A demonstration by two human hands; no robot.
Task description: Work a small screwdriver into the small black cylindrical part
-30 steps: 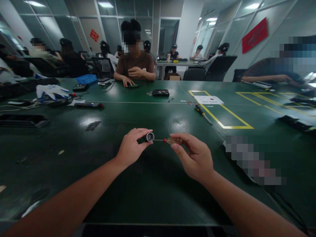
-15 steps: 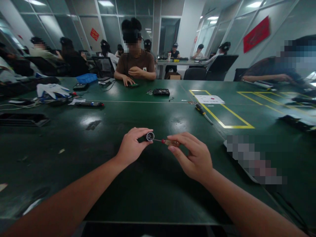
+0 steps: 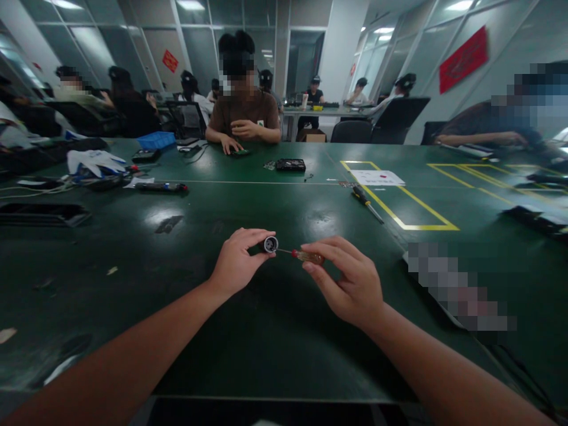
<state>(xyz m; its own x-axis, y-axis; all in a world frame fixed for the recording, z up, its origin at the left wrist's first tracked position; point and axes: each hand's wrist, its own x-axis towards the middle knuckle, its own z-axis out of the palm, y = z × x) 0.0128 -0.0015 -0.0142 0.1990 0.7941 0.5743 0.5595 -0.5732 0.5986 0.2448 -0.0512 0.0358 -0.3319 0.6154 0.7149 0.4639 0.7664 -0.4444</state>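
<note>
Between the thumb and fingers of my left hand (image 3: pixel 237 263) is a short dark cylindrical part (image 3: pixel 270 244); its round open end with a silvery rim faces me, and small details inside are too fine to name. My right hand (image 3: pixel 348 278) is closed on a small screwdriver (image 3: pixel 310 257) with a clear amber handle and a red collar. The thin shaft points left, its tip at the right side of the cylinder's rim. Whether the tip touches or enters it I cannot tell. Both hands are above the green table (image 3: pixel 275 349).
A yellow-black screwdriver (image 3: pixel 367 203) lies beyond my right hand, near a white paper (image 3: pixel 377 177). A blurred flat item (image 3: pixel 457 290) lies at right. Farther off are a black case (image 3: pixel 290 165), gloves (image 3: pixel 95 163), a blue tray (image 3: pixel 156 140) and a person (image 3: pixel 244 112) seated opposite.
My hands, the cylindrical part and the screwdriver stay in nearly the same place. The whole view has shifted very slightly.
</note>
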